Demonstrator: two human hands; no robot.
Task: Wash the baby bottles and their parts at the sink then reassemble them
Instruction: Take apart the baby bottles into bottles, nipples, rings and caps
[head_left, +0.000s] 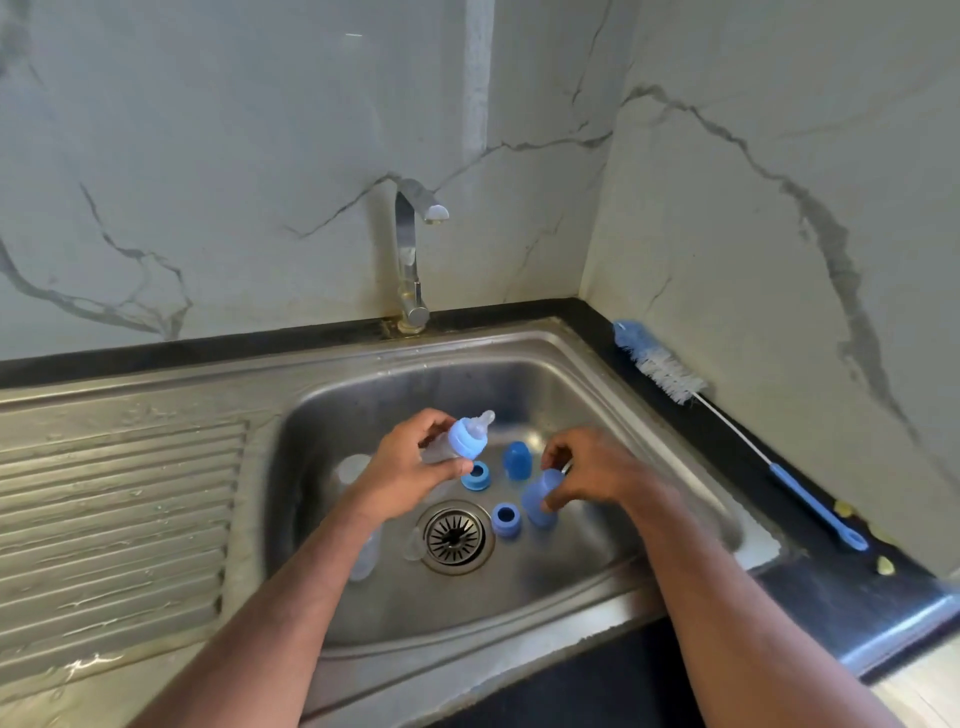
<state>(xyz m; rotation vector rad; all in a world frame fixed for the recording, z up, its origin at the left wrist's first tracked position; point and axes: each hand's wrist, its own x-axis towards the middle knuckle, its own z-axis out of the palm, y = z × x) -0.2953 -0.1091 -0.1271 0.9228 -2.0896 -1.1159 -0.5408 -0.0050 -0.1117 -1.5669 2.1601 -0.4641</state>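
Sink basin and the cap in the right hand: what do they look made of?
Sink basin: brushed stainless steel by its dull grey sheen and soft reflections. Cap, held by the right hand: probably translucent blue plastic, as light seems to pass through it.

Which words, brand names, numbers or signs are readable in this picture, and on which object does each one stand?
None can be read.
The bottle in the left hand: no print visible; any marks are too blurred.
The cap in the right hand: plain blue.
The brush, tap and sink: no lettering shows.
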